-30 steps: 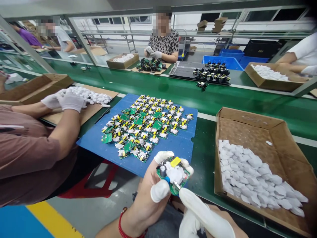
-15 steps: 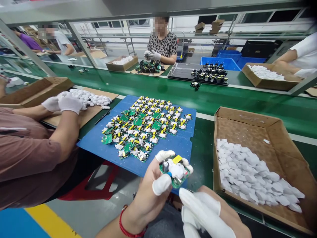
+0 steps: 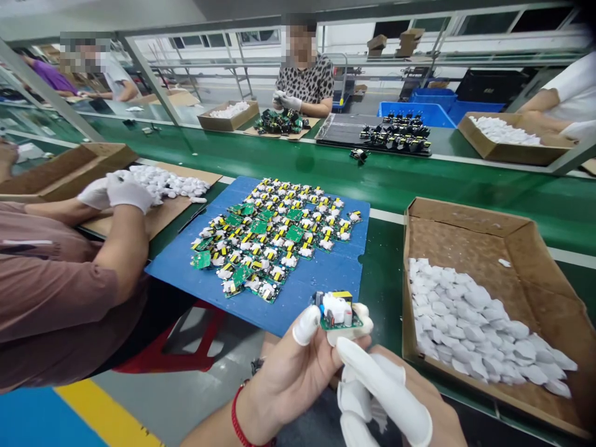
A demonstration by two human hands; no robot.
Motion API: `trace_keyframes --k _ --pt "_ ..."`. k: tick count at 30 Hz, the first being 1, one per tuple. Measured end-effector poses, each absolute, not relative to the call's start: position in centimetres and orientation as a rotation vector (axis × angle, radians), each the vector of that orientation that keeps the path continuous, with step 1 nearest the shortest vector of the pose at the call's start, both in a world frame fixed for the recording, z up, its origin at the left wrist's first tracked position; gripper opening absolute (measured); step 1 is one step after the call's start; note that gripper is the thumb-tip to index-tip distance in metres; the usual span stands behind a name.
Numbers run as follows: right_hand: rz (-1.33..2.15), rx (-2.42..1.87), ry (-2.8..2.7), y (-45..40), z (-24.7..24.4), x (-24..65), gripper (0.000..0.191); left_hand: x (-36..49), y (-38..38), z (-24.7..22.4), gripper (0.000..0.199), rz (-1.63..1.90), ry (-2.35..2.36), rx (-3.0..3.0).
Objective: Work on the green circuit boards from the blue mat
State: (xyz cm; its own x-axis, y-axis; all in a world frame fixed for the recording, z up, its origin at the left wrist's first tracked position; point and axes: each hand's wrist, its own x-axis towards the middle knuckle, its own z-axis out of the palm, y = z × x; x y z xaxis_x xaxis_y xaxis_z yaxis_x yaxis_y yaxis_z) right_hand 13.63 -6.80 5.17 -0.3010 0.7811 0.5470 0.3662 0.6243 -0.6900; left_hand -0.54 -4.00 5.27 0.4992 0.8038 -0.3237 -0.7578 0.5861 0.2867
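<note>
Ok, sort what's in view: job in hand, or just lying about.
Likely in use:
green circuit board in left hand
similar boards on blue rectangular sheet
white lumps in brown cardboard box

Likely lying about:
blue plastic bins
brown cardboard cartons

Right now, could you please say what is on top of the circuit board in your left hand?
The circuit board carries a white lump, a yellow-topped part and a pale cylinder. The board and left hand hide the underside.

Red stool [image 3: 161, 362] on grey floor [image 3: 186, 403]; blue bin [image 3: 412, 117] beyond green belt [image 3: 279, 160]; brown cartons [image 3: 410, 43] in background.
</note>
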Motion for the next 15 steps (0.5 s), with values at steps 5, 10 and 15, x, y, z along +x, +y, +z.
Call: trace_keyframes --k 5,10,15 --pt "0.496 -0.919 -1.916 -6.7 5.4 13.1 0.032 -0.5 -3.9 5.5 0.035 1.003 0.53 0.269" --pt "0.568 -0.92 -1.862 -6.7 5.4 12.7 0.027 -0.5 -4.0 5.2 0.035 1.096 0.563 0.286" --pt "0.821 -1.012 -1.697 -7.1 4.8 11.8 0.026 -0.5 -4.4 4.9 0.039 1.208 0.524 0.336"
